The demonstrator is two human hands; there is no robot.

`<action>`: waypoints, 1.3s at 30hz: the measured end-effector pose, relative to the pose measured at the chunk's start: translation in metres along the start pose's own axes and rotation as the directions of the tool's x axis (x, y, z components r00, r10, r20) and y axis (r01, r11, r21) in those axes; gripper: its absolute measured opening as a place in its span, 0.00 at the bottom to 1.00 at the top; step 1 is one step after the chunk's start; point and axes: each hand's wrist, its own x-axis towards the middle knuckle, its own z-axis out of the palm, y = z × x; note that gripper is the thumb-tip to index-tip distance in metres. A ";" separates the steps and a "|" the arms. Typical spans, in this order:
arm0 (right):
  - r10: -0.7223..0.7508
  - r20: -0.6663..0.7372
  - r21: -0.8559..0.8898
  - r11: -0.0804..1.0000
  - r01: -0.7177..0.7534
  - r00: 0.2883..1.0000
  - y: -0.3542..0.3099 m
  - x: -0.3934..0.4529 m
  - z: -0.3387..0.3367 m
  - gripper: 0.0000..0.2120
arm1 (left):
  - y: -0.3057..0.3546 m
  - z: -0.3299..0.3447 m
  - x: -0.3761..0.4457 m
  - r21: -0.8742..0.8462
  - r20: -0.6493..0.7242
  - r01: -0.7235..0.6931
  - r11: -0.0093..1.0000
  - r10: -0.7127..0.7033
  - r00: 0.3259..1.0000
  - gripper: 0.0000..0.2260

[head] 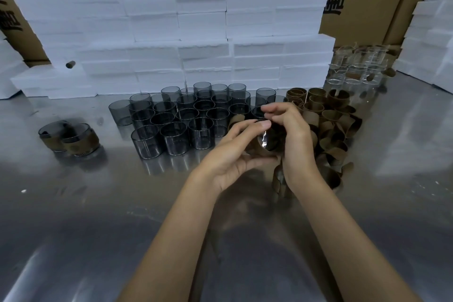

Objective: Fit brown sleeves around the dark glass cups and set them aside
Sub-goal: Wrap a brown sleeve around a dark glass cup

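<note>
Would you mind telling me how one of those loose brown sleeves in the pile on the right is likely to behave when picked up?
The brown sleeves are probably light and floppy: they look like thin open bands, and several in the pile are bent or flattened. One would likely squash if pinched hard. Lying tangled on the shiny metal table, lifting one may drag its neighbours along.

**Cups and sleeves on the worktop**

One dark smoky glass cup (269, 141) lies tilted, partly inside a brown paper sleeve (259, 151), held between both hands; bare dark glass cups (193, 115) stand upright, clustered behind; loose brown sleeves (328, 125) heap to their right; two sleeved cups (71, 138) sit far left.
</note>
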 end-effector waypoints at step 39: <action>0.241 -0.143 -0.173 0.949 -0.264 0.960 0.012 0.009 -0.004 0.27 | -0.001 -0.004 0.002 0.078 -0.039 -0.057 0.995 0.061 0.997 0.15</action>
